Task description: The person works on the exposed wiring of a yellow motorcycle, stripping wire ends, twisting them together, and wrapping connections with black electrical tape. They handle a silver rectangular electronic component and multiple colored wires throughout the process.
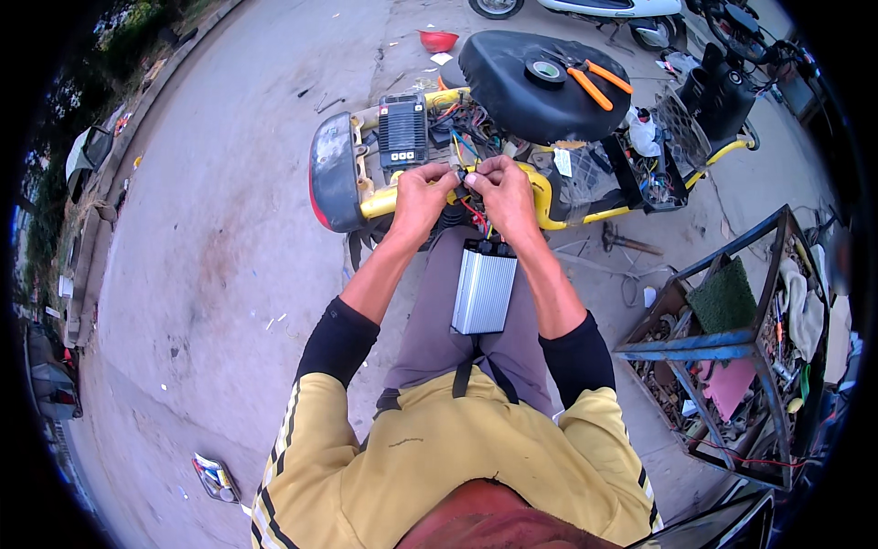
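My left hand [422, 190] and my right hand [498, 188] meet over the open rear of a yellow-framed electric scooter [540, 188]. Both pinch a small dark connector [462, 174] with coloured wires [477, 216] hanging below it. A ribbed silver controller box [483, 288] lies on my lap, its wired end pointing toward the hands. A second black finned box [402, 131] sits on the scooter behind the red tail light [331, 172].
The black seat [517, 87] is tipped up, carrying a roll of black tape [545, 70] and orange-handled pliers [594, 82]. A hammer [626, 241] lies on the concrete at right. A blue metal rack [741, 343] of parts stands at right. A red bowl [437, 40] lies beyond.
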`<state>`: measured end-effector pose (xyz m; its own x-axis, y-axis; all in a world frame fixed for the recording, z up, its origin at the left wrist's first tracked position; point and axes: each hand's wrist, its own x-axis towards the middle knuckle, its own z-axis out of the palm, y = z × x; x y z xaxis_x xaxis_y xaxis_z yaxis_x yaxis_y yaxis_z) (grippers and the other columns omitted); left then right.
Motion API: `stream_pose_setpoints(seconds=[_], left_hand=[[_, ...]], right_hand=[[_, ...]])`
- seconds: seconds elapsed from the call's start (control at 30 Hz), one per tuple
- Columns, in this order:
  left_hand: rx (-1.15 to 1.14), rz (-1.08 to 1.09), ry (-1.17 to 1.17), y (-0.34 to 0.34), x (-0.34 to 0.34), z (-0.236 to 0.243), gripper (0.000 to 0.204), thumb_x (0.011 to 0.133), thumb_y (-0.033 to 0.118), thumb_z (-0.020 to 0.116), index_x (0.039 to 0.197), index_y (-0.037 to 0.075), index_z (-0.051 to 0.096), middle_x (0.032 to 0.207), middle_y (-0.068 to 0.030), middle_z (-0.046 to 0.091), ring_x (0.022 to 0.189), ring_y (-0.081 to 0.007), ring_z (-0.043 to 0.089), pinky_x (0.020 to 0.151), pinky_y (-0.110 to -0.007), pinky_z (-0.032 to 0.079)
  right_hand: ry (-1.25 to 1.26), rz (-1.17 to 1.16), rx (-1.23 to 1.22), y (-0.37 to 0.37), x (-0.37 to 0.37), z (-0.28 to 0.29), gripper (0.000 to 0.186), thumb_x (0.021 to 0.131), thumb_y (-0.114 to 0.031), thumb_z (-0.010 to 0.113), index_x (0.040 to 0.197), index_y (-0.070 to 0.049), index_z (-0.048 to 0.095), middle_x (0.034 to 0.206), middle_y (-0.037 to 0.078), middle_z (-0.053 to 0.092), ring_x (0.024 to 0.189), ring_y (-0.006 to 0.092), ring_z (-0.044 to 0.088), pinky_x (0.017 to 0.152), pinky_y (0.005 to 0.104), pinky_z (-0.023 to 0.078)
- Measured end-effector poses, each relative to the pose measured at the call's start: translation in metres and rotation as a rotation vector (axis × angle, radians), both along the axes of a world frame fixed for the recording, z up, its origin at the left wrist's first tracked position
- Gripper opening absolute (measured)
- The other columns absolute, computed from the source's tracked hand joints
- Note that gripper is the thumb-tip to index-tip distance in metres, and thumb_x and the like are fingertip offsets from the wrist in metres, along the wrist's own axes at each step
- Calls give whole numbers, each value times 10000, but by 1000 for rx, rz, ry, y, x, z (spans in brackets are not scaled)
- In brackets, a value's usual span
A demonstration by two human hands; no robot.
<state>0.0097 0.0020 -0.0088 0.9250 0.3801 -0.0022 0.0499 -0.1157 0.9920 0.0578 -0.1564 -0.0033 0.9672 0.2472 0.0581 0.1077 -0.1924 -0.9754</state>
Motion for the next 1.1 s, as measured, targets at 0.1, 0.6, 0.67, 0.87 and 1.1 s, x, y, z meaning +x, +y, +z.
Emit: stream_pose_setpoints(seconds=[0.1,0.6,0.67,0.87,1.1], left_hand=[[-378,-26,73,-11,-11,21,203,997,72,728,1173,-30,718,737,56,552,569,-28,435,497,-232,298],[-484,-104,88,-9,-5,10,134,1067,148,719,964,90,656,678,89,458,531,-34,362,482,-244,261],[-476,-98,89,-9,-5,10,134,1067,149,720,962,90,660,679,92,456,530,-31,356,482,-243,257],[-450,-87,89,-10,-6,9,115,1060,142,727,978,77,679,691,95,464,529,-25,351,474,-236,242],[-427,-58,111,-9,-10,16,133,1032,144,761,1071,18,739,704,81,494,566,-40,406,506,-237,312]], right_hand=[[-38,-60,-9,-1,-7,5,268,936,-95,820,1122,46,687,990,178,807,895,254,790,841,379,610],[-2,11,74,-11,-1,-8,389,1027,-247,739,1216,92,746,1041,188,805,926,236,767,885,370,593],[51,-3,109,-8,-6,5,389,1014,-255,756,1176,98,762,1026,181,804,916,221,752,874,362,582],[77,-55,133,-4,-2,-5,405,997,-274,787,1138,105,775,979,164,803,895,199,734,846,353,572],[-89,-107,39,-2,-6,-4,353,1012,-250,766,1142,78,780,874,130,778,791,200,716,781,367,569]])
